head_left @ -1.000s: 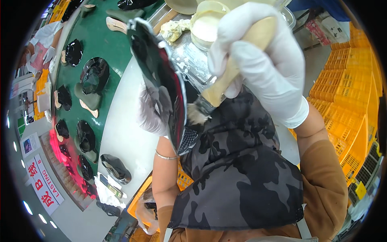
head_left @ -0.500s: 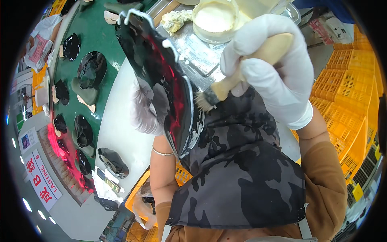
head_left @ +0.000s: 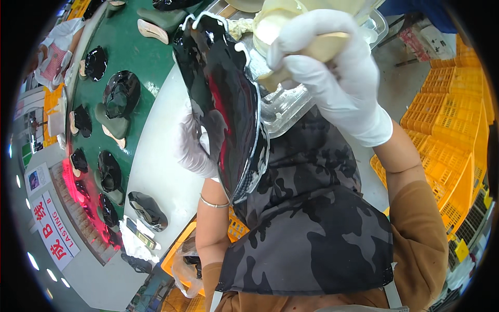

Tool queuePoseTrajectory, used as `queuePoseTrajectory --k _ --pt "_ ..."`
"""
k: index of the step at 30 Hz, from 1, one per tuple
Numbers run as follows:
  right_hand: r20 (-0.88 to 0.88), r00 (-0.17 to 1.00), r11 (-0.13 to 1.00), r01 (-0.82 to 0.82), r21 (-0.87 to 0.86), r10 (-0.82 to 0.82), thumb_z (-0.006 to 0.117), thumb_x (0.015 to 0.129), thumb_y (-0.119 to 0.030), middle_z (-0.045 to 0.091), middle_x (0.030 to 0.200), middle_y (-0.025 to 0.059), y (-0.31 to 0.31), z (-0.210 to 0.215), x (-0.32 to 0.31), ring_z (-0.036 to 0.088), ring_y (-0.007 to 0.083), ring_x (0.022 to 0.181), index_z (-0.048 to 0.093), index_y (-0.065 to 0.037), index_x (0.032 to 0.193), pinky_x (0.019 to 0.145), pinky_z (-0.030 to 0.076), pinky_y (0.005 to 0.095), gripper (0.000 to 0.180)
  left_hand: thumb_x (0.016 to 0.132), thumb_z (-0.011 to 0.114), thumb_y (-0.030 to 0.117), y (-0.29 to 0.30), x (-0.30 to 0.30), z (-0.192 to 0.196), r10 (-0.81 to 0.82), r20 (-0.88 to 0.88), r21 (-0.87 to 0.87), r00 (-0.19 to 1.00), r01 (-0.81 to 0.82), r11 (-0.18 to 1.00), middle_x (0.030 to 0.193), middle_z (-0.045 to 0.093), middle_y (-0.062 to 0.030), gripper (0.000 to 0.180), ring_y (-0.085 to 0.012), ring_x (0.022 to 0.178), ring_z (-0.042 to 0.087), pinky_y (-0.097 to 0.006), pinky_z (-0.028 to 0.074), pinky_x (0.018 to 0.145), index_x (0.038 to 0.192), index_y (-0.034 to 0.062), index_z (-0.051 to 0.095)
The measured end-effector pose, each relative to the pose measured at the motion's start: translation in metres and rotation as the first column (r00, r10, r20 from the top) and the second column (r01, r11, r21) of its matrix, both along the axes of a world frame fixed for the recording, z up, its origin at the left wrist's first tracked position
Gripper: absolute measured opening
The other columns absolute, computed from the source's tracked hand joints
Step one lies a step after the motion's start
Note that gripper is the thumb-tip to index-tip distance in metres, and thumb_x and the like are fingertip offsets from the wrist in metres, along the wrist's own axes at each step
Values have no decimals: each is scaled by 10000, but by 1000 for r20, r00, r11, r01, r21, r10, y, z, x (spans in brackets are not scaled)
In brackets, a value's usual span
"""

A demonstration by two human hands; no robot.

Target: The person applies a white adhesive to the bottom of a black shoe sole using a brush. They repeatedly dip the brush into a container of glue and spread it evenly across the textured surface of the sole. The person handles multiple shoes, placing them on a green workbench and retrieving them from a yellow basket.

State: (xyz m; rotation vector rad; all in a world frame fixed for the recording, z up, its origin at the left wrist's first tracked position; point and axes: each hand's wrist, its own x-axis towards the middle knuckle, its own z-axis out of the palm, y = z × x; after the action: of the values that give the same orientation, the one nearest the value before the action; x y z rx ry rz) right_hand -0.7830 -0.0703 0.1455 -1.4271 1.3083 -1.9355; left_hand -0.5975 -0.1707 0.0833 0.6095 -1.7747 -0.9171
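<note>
Conveyor: a curved green belt [head_left: 130,57] runs from 12 o'clock down to 8 o'clock at my left, carrying glossy black shoe uppers on lasts [head_left: 120,94], well apart from my hands.
Apron: my grey camouflage apron [head_left: 312,223] fills the lower middle, from 5 to 7 o'clock.
Crates: stacked yellow plastic crates [head_left: 457,119] stand at 3 o'clock.
Shoe piece: a glossy black shoe upper with a red sheen [head_left: 223,99] stands on edge in the centre, reaching from 12 o'clock down to the apron.
Right hand: my white-gloved right hand [head_left: 332,73] is at 1 o'clock, fingers wrapped tight round a pale wooden brush handle [head_left: 312,54]; the bristle end points at the upper and is hidden behind its edge.
Left hand: my white-gloved left hand [head_left: 195,145] is at 9 o'clock of the upper, fingers curled against its far side, holding it up.
Tray: a clear plastic tray [head_left: 286,106] lies just behind the upper, below my right hand.
</note>
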Motion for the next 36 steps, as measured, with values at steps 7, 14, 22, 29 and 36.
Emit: queuePoseTrajectory --k 7,14,22,29,36 --pt "71 984 985 -167 52 163 548 887 -143 558 834 110 8 5 0 536 104 690 427 -31 1028 570 452 193 217 866 532 346 7 -10 0 111 -46 -17 993 -112 994 1113 544 -240 555 -300 993 582 -408 471 878 1235 15 285" --pt "-152 984 996 93 19 -89 511 896 -62 532 931 57 -29 -21 -13 569 95 817 424 -45 1061 617 491 180 187 880 533 306 8 -4 -18 67 -268 249 961 1 969 1181 507 -250 510 -292 1052 559 -393 446 917 1257 22 341" --pt "205 909 929 371 -2 -363 437 942 -115 566 1018 148 -14 -29 -36 619 175 842 419 -38 1040 702 550 266 127 914 480 181 17 -4 4 -39 -621 560 783 478 677 1256 403 -204 351 -206 896 461 -318 418 766 1256 193 402" --pt "326 847 906 413 93 -420 464 930 -115 580 1004 135 2 -56 -37 647 193 769 442 -6 982 662 535 252 122 881 529 123 13 2 -11 -276 76 229 958 252 940 1275 460 -93 488 -311 1246 357 -382 349 1022 1307 78 297" --pt "262 887 916 322 237 -380 458 917 -87 565 1093 115 21 -65 -46 605 117 683 501 -11 1017 610 508 219 133 897 473 81 15 -16 8 -196 -711 537 676 701 468 1265 481 -115 505 -196 1179 471 -387 337 1034 1344 87 239"
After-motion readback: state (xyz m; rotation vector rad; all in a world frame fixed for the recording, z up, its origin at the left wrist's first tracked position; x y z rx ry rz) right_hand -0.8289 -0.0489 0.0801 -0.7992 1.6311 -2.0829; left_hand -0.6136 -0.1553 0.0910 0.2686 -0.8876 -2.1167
